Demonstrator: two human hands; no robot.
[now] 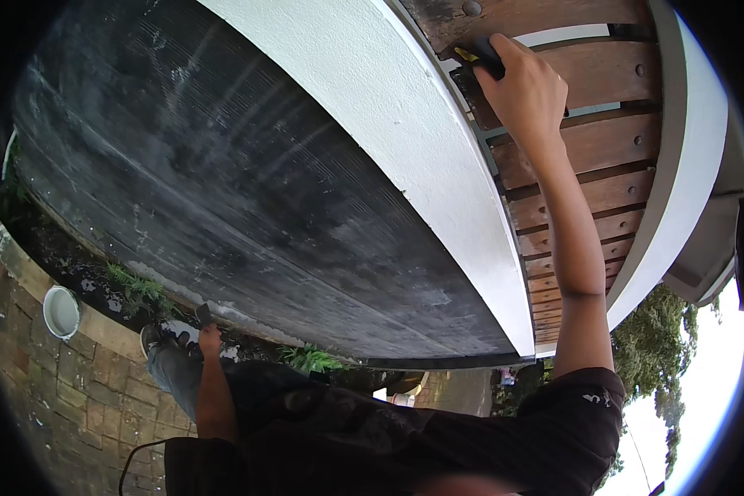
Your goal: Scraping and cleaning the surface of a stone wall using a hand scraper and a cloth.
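My right hand (530, 87) is raised to a wooden slat fence panel and grips a black and yellow hand tool (488, 54). The tool is at the gap between two brown slats, by the panel's lower edge; its working end cannot be made out. The nearest slat (607, 69) carries a round bolt head and lies beside the hand. My left hand (210, 341) hangs low near my legs, closed around a small dark flat-bladed tool (204, 314) that looks like a scraper. Its blade points towards the foot of the dark wall.
A dark grey wall (241, 161) with a white painted ledge (403, 142) stands before me. Below are a wet planting strip with ferns (133, 288), a white bucket (62, 312) and brick paving (99, 397). A white frame beam (682, 186) borders the slats.
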